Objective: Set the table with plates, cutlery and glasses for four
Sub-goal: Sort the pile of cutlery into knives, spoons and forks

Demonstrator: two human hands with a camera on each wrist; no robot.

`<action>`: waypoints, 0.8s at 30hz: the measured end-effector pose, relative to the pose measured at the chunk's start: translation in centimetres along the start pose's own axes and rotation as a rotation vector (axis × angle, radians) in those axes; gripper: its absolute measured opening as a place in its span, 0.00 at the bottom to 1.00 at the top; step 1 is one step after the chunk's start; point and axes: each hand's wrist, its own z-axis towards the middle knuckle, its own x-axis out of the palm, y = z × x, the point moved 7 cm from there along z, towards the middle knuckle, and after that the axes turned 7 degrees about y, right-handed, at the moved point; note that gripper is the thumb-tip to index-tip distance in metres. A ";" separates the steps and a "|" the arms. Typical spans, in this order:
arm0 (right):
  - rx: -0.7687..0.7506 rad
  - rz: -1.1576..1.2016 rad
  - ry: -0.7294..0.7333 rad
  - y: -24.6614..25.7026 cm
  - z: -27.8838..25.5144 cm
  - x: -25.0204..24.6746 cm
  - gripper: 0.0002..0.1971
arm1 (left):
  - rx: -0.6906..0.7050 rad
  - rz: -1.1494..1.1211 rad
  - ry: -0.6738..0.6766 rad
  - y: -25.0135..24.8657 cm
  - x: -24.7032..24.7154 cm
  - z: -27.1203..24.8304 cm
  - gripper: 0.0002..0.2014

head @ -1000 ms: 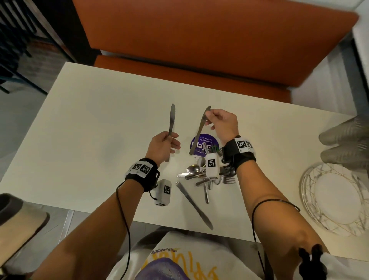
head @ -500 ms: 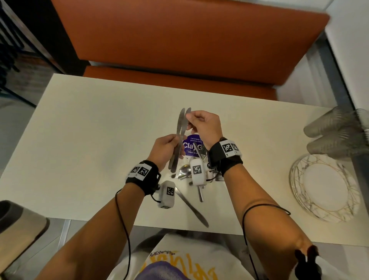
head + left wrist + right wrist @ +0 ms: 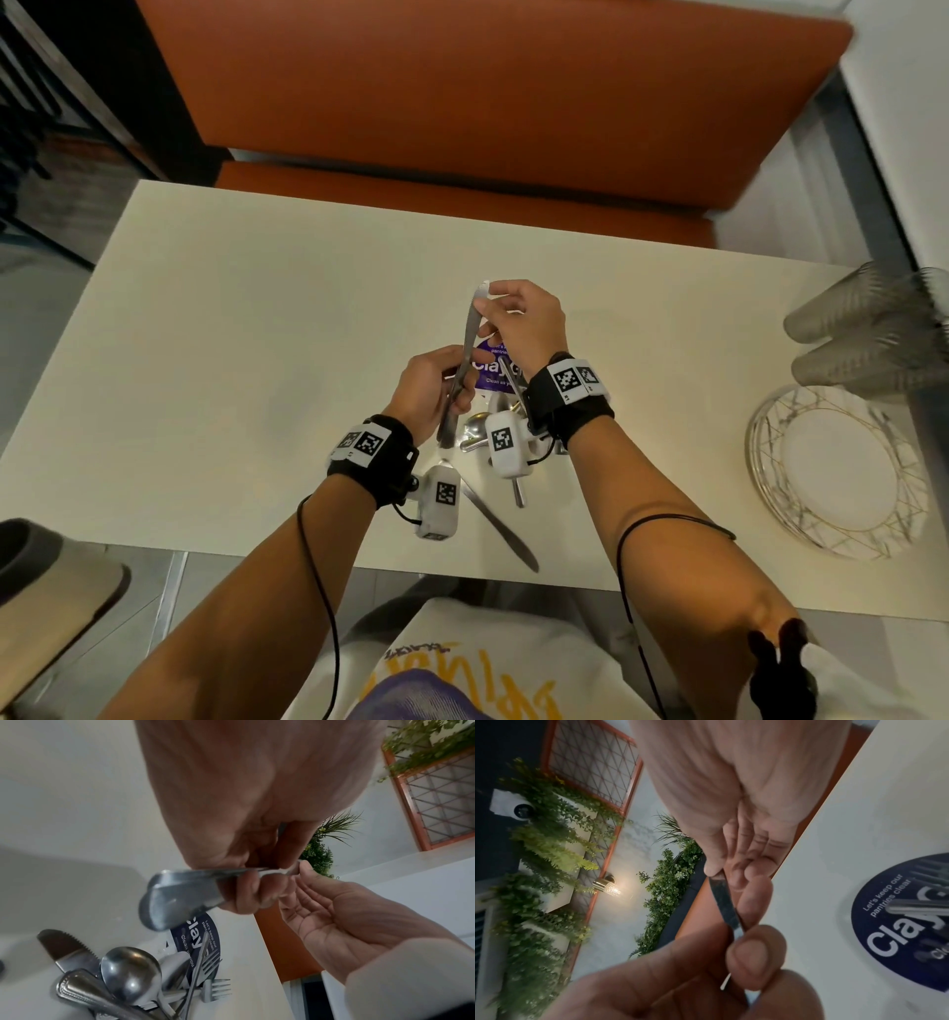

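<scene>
Two table knives (image 3: 468,339) are held together, blades pointing away from me, above the middle of the cream table (image 3: 246,360). My left hand (image 3: 454,393) grips both handles (image 3: 180,896). My right hand (image 3: 488,304) pinches the blades near their tips between thumb and fingers (image 3: 714,871). Under my right wrist lies a pile of spoons and forks (image 3: 144,977), partly on a round purple sticker (image 3: 488,372). One more knife (image 3: 500,527) lies on the table near the front edge. A stack of plates (image 3: 842,478) and several glasses (image 3: 868,334) are at the right end.
An orange bench (image 3: 462,103) runs along the table's far side. The left half of the table holds nothing. A grey and tan object (image 3: 46,580) sits off the table at the lower left. The table's front edge is close to my body.
The two knives, held apart one in each hand a second ago, have come together. My left hand now grips both handles and my right hand has slid to the blade tips.
</scene>
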 end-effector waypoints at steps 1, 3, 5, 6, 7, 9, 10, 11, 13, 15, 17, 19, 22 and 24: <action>0.000 -0.005 0.018 -0.1 0.0 0.2 0.12 | -0.001 0.001 0.003 0.0 0.0 -0.1 0.20; -0.004 -0.001 0.039 0.0 0.0 0.4 0.10 | 0.007 0.019 0.013 -0.1 0.0 -0.3 0.19; -0.011 0.007 0.046 0.1 0.0 0.7 0.10 | 0.011 0.046 0.014 0.1 -0.1 -0.6 0.18; -0.012 0.008 0.049 0.2 -0.1 0.8 0.09 | 0.009 0.057 0.012 0.3 -0.2 -0.7 0.18; -0.008 0.015 0.055 0.2 -0.2 0.9 0.09 | 0.004 0.069 0.008 0.5 -0.4 -0.9 0.18; 0.016 0.047 0.072 0.0 -0.5 1.2 0.08 | -0.009 0.088 -0.004 1.1 -0.8 -1.0 0.17; 0.029 0.061 0.086 -0.1 -0.7 1.3 0.07 | -0.018 0.088 -0.017 1.5 -1.1 -1.0 0.16; 0.048 0.065 0.098 -0.4 -1.0 1.5 0.07 | -0.029 0.089 -0.040 1.9 -1.5 -0.9 0.16; 0.105 0.038 0.116 -1.4 -1.7 2.0 0.09 | -0.049 0.108 -0.101 2.6 -2.4 -1.0 0.16; 0.160 -0.034 0.156 -2.7 -2.6 2.4 0.11 | -0.065 0.135 -0.152 3.3 -3.2 -1.2 0.16; 0.186 -0.156 0.245 -4.5 -3.7 2.9 0.10 | -0.090 0.150 -0.191 3.9 -4.1 -1.5 0.15; 0.195 -0.272 0.357 -6.3 -5.1 3.6 0.08 | -0.124 0.164 -0.218 4.7 -4.9 -1.8 0.13; 0.210 -0.478 0.503 -8.9 -7.6 4.8 0.07 | -0.156 0.181 -0.222 6.1 -5.6 -2.1 0.10; 0.214 -0.663 0.558 -10.5 -9.2 5.6 0.08 | -0.162 0.171 -0.211 7.0 -6.0 -2.3 0.08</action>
